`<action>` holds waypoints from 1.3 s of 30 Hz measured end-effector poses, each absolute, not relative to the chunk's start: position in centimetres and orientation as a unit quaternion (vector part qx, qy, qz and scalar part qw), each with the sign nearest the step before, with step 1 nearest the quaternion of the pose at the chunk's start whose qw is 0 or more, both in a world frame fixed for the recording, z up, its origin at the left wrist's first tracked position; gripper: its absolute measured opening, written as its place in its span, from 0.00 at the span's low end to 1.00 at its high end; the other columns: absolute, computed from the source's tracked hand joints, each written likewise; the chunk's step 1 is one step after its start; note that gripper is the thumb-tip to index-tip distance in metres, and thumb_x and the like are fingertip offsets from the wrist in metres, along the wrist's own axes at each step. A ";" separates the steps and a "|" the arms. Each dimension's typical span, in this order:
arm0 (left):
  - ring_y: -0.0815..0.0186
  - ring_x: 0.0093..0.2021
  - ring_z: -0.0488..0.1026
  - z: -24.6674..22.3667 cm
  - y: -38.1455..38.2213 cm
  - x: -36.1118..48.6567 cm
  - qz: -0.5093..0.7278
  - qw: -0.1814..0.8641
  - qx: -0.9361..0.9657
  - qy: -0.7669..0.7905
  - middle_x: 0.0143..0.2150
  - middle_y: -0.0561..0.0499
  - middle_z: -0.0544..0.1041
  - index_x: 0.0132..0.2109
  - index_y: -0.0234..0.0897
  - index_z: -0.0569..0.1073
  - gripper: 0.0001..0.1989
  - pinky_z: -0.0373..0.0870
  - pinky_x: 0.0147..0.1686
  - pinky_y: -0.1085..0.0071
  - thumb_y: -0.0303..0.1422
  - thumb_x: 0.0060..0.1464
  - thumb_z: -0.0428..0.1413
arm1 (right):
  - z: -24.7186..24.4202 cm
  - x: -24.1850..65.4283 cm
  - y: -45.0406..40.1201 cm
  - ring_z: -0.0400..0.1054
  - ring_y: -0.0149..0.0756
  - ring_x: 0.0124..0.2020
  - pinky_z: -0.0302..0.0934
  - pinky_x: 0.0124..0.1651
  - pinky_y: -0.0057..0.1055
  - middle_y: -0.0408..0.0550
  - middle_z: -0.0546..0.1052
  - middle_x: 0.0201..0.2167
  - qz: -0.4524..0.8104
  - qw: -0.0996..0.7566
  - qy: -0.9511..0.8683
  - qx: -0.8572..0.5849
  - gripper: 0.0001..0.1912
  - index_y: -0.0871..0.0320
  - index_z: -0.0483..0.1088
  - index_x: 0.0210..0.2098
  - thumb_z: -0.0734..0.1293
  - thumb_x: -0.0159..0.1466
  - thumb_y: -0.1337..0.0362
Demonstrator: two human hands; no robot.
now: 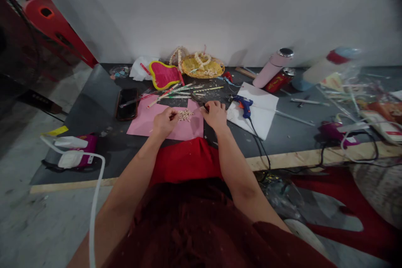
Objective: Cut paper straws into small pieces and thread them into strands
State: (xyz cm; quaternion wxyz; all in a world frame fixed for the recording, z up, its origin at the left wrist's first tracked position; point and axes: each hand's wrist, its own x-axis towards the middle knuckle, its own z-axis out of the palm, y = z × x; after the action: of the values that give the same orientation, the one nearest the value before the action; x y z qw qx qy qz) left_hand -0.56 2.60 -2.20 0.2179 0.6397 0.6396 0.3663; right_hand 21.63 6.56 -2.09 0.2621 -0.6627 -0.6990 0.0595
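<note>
"What's the biggest thing there?"

"The grey table [94, 109]. On it lie a pink sheet [141, 123] and, to the right, a smaller white sheet [266, 113]."

"And the hands?"

"The left hand [165, 121] is over the pink sheet, fingers bent in close; I can't tell whether the tips meet or pinch anything. The right hand [215, 114] is by the sheet's right edge, fingers curled at a dark tool [198, 101]. Whether they clamp it, I can't tell."

"Anything smaller nearby?"

"A blue glue gun [245, 105] on the white sheet, just right of the right hand. Thin sticks [185, 90] lie beyond the hands."

"Smallest?"

"The little pale pieces [185, 115], loosely heaped on the pink sheet between the hands, just beside the left fingertips."
</note>
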 end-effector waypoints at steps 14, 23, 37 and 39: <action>0.64 0.37 0.79 -1.6 2.3 -0.3 0.370 0.204 0.650 0.632 0.36 0.52 0.81 0.37 0.41 0.74 0.05 0.71 0.38 0.69 0.36 0.54 0.57 | -0.9 21.1 7.0 0.67 0.43 0.48 0.64 0.50 0.43 0.57 0.74 0.44 0.193 0.480 -0.623 -0.586 0.16 0.57 0.67 0.41 0.59 0.67 0.51; 0.70 0.29 0.76 0.1 1.9 -0.7 0.497 0.208 0.592 0.599 0.29 0.53 0.79 0.35 0.38 0.73 0.05 0.69 0.31 0.74 0.34 0.55 0.57 | -0.8 19.3 6.1 0.70 0.34 0.32 0.64 0.29 0.30 0.46 0.75 0.38 0.426 0.490 -0.569 -0.505 0.16 0.55 0.68 0.45 0.65 0.56 0.62; 0.77 0.17 0.60 1.0 2.5 -2.0 0.669 0.324 0.457 0.488 0.28 0.53 0.78 0.36 0.38 0.73 0.06 0.56 0.16 0.78 0.36 0.56 0.58 | -1.1 18.6 4.7 0.51 0.49 0.67 0.55 0.63 0.52 0.48 0.50 0.69 0.159 0.303 -0.853 -0.395 0.28 0.49 0.64 0.57 0.64 0.56 0.68; 0.77 0.17 0.59 1.0 2.6 -2.2 0.676 0.327 0.455 0.478 0.27 0.53 0.76 0.36 0.38 0.73 0.06 0.55 0.16 0.78 0.36 0.56 0.57 | -1.1 18.6 4.7 0.50 0.51 0.67 0.54 0.63 0.54 0.49 0.49 0.70 0.143 0.277 -0.862 -0.400 0.27 0.50 0.65 0.56 0.64 0.56 0.67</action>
State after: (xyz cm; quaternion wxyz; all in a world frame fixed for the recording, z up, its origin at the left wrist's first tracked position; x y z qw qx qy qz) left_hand -2.22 2.60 1.01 0.3273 0.4550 0.4781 0.6762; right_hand 18.61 4.67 -1.10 0.2766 -0.4001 -0.8619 0.1432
